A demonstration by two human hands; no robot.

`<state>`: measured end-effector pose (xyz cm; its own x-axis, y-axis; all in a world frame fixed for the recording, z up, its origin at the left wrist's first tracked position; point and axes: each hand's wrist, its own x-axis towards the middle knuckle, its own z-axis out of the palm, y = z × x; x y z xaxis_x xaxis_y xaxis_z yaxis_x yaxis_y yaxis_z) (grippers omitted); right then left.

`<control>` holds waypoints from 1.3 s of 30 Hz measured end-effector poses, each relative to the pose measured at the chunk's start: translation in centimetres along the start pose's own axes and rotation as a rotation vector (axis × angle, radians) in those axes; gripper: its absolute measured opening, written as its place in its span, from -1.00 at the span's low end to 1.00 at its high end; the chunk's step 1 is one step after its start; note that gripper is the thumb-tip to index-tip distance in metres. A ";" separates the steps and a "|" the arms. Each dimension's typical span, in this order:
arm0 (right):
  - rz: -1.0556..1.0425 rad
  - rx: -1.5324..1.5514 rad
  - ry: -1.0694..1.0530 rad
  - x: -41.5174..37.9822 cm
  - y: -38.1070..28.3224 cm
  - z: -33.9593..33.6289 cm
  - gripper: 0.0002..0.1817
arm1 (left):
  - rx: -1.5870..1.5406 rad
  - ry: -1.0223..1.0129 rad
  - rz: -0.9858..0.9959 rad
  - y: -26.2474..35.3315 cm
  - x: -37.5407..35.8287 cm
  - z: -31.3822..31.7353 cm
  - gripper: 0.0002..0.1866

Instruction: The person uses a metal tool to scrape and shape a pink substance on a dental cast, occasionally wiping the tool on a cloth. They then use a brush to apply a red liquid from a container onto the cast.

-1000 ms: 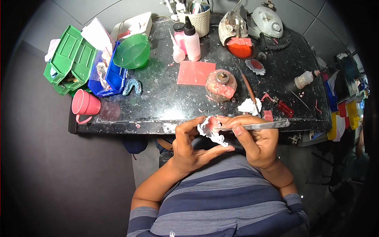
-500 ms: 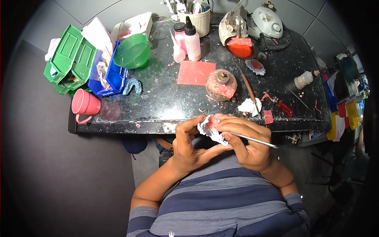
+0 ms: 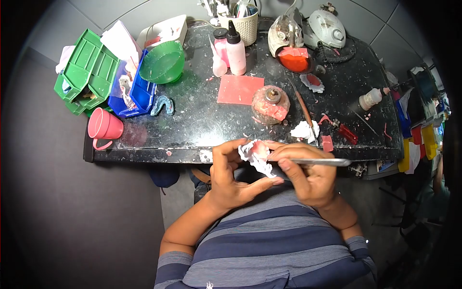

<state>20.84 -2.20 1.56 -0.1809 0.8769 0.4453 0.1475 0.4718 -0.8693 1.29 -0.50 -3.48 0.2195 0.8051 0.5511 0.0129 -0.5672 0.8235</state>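
In front of my body, just off the bench's front edge, my left hand (image 3: 230, 176) grips a white plaster dental cast (image 3: 258, 163) by its edges, thumb below and fingers above. Pink wax (image 3: 260, 149) lines the hollow of the cast. My right hand (image 3: 310, 176) is closed around a slim metal wax spatula (image 3: 327, 162), its handle pointing right. The spatula's tip meets or nearly meets the pink wax; fingers partly hide that spot. Beyond my hands stand a wax-smeared spirit lamp (image 3: 270, 107) and a flat pink wax sheet (image 3: 236, 90).
A wooden-handled knife (image 3: 303, 106) rests by white plaster scraps (image 3: 304, 130) and a red lighter (image 3: 347, 134). Bottles (image 3: 236, 53) stand at the back. Left are a pink mug (image 3: 104, 124), a green bowl (image 3: 161, 65), a blue bin (image 3: 139, 94) and a blue dental impression (image 3: 162, 105).
My right hand has turned the spatula, so its handle now sits higher, reaches further right and lies nearly level. The cast has tilted slightly in my left hand.
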 end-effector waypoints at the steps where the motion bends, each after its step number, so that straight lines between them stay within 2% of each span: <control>1: 0.084 0.135 0.087 -0.2 -0.1 0.2 -0.88 | 0.001 0.001 0.000 0.2 0.2 -0.1 -0.03; 3: 0.105 0.192 0.179 0.1 -0.3 -0.6 -0.83 | -0.442 -0.026 -0.217 0.7 0.7 -0.3 -0.07; 5: -0.065 0.126 0.206 0.3 0.9 -2.0 -0.71 | -0.497 0.003 -0.282 1.2 0.9 -0.4 -0.07; 7: -0.076 0.145 0.314 0.4 1.0 -2.6 -0.70 | -0.684 -0.019 -0.489 1.2 1.4 -1.1 0.11; 8: -0.030 -0.020 0.353 0.1 0.7 -3.0 -0.72 | -0.656 -0.048 -0.532 1.4 1.6 -1.2 0.11; 9: -0.025 -0.001 0.394 0.2 0.7 -2.8 -0.72 | -0.652 -0.041 -0.532 1.3 1.6 -1.5 0.11; 11: 0.009 0.057 0.339 -0.3 0.5 -3.4 -0.72 | -0.789 -0.122 -0.529 1.0 1.5 -2.1 0.09; 12: -0.004 -0.020 0.316 -0.3 0.4 -3.4 -0.73 | -0.731 -0.083 -0.533 1.4 1.6 -1.8 0.08; 13: 0.018 0.093 0.301 -0.7 -0.1 -2.8 -0.77 | -0.726 -0.076 -0.536 1.3 1.5 -2.0 0.08; 15: -0.012 0.108 0.216 -0.8 -1.4 -1.2 -0.82 | -0.727 -0.186 -0.504 0.9 1.4 -2.4 0.05; 16: -0.001 0.121 0.116 -1.0 -2.1 -0.9 -0.85 | -0.695 -0.186 -0.478 0.8 1.4 -2.4 0.02; 17: -0.122 0.005 0.000 -0.7 -2.1 -1.0 -0.84 | -0.692 -0.183 -0.481 0.9 1.4 -2.2 0.02; 19: -0.203 -0.152 -0.168 -0.1 -3.1 -1.0 -0.82 | -0.685 -0.135 -0.448 1.2 1.6 -1.9 0.01; 20: -0.202 -0.223 -0.211 0.1 -3.3 -0.8 -0.76 | -0.700 -0.202 -0.425 0.8 1.5 -2.3 -0.04; 21: -0.202 -0.223 -0.212 0.4 -3.6 -0.5 -0.76 | -0.701 -0.201 -0.425 0.8 1.4 -2.3 -0.04; 23: -0.282 -0.484 -0.230 1.2 -4.0 0.1 -0.88 | -0.755 -0.214 -0.472 0.9 1.2 -2.2 -0.04; 27: -0.258 -0.502 -0.230 1.4 -3.7 0.8 -0.81 | -0.692 -0.228 -0.463 0.7 1.2 -2.4 -0.05; 39: -0.234 -0.510 -0.242 1.6 -3.4 1.2 -0.80 | -0.726 -0.194 -0.478 0.7 1.0 -2.1 -0.08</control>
<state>18.90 -2.52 5.00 -0.4718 0.7273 0.4985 0.5130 0.6862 -0.5156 -0.53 0.32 -2.05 0.5114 0.8465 0.1482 -0.4612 0.1248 0.8785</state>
